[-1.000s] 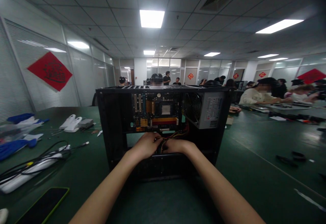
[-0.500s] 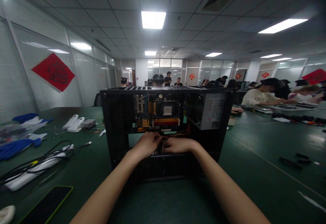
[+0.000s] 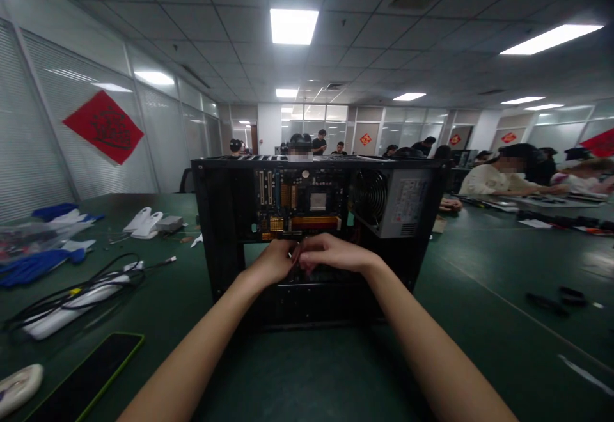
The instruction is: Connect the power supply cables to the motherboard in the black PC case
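An open black computer case [image 3: 307,310] stands upright on the green table. Inside it are a motherboard [image 3: 330,182] and, at the upper right, a grey power supply [image 3: 407,208] with a round fan. My left hand [image 3: 275,260] is at the lower edge of the motherboard, its fingers curled around something too small and dark to name. Close beside it, my right hand [image 3: 330,252] has its fingers bent and pressed together, with the fingertips near those of my left hand. What lies between the fingertips is hidden.
A phone [image 3: 89,377], a power strip with black cables [image 3: 77,310] and blue gloves [image 3: 41,268] lie at the left. White items [image 3: 144,224] sit behind them. Dark objects [image 3: 547,304] lie at the right, with people seated beyond.
Both hands have risen a little within the case and come closer together. The coloured wires seen beside them before are now mostly hidden. The view has shifted slightly.
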{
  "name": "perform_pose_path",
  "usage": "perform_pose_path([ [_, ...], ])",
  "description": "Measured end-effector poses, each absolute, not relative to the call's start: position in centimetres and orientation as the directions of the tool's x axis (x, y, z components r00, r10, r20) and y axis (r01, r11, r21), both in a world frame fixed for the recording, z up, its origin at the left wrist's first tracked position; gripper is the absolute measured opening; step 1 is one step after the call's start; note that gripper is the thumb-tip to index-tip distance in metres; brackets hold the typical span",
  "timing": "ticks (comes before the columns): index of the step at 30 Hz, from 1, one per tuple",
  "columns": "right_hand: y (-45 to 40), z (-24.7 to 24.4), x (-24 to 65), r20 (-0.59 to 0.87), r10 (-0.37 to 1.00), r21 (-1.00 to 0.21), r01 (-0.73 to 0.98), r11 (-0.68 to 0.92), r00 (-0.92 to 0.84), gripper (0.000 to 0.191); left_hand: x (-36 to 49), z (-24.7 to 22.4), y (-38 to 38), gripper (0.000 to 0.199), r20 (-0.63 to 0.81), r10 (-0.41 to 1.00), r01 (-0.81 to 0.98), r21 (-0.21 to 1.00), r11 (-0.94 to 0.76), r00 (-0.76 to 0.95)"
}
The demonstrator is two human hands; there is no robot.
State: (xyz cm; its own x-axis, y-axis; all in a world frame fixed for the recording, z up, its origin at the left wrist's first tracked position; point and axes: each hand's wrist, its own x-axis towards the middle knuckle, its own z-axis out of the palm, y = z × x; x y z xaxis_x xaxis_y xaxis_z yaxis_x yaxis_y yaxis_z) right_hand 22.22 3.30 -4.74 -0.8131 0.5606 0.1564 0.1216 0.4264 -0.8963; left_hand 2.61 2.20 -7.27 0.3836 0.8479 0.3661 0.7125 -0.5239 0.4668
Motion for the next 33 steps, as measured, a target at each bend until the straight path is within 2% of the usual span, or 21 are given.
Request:
perform_pose_path([
  [2, 3.7, -5.2, 22.1, 0.197, 0.640, -0.938, 0.048, 0.344, -0.743, 0.046, 2.7, -7.2, 2.2, 0.023, 0.390, 0.817, 0.664, 0.479, -0.574, 0.425],
  [6, 4.5, -5.7, 22.0, 0.238, 0.739, -0.957, -0.021, 0.291, -0.630, 0.047, 2.9, -7.0, 2.2, 0.023, 0.407, 0.809, 0.622, 0.519, -0.587, 0.424],
  [11, 4.6, -5.6, 22.1, 0.298, 0.725, -0.950, -0.117, 0.290, -0.621, 0.040, 3.0, -6.6, 2.3, 0.023, 0.424, 0.835, 0.614, 0.568, -0.547, 0.351],
  [16, 4.2, -5.2, 22.2, 0.307, 0.714, -0.951, -0.219, 0.216, -0.629, 0.040, 3.2, -6.6, 2.3, 0.026, 0.386, 0.854, 0.610, 0.598, -0.520, 0.349],
  [23, 4.8, -5.2, 22.5, 0.406, 0.715, -0.898, -0.391, 0.199, -0.569, 0.035, 3.3, -6.9, 2.4, 0.041, 0.250, 0.920, 0.468, 0.802, -0.372, 0.302],
  [28, 4.9, -4.9, 22.8, 0.450, 0.750, -0.855, -0.478, 0.204, -0.485, 0.032, 3.4, -6.7, 2.6, 0.038, 0.302, 0.911, 0.463, 0.789, -0.405, 0.282],
  [33, 4.9, -5.1, 22.7, 0.414, 0.760, -0.884, -0.420, 0.205, -0.500, 0.034, 3.4, -6.7, 2.3, 0.034, 0.368, 0.883, 0.464, 0.753, -0.467, 0.291],
])
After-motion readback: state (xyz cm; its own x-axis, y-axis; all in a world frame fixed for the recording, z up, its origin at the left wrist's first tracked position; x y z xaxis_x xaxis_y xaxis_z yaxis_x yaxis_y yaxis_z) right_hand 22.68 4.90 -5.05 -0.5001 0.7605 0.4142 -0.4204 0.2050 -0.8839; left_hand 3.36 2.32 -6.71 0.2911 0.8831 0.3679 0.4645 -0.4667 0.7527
